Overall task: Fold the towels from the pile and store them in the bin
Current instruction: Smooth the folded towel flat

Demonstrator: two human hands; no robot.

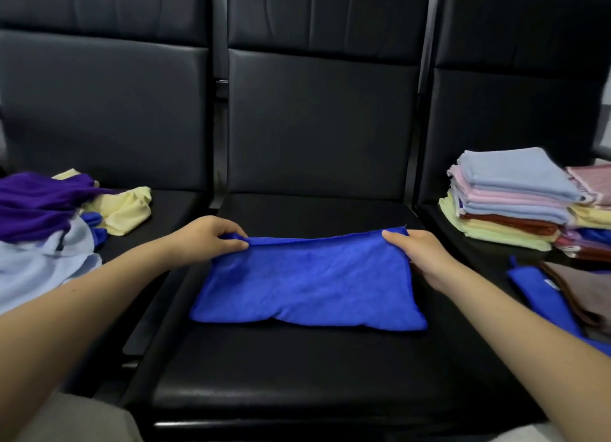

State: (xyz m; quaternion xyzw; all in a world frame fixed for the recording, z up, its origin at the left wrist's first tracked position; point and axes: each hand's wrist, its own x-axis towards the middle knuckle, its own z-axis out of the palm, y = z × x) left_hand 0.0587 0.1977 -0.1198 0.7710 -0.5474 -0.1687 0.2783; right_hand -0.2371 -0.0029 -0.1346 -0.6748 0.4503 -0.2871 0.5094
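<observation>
A bright blue towel (307, 282) lies folded in half on the middle black seat (297, 375). My left hand (205, 239) pinches its far left corner. My right hand (420, 256) pinches its far right corner. An unfolded pile of purple, pale blue and yellow towels (49, 223) sits on the left seat. Two stacks of folded towels (509, 203) stand on the right seat. No bin is clearly in view.
Black seat backs (317, 117) rise behind all three seats. A blue fabric item and a brown strap (545, 299) lie at the right edge below the folded stacks. A light trouser leg (72, 421) shows at the bottom left.
</observation>
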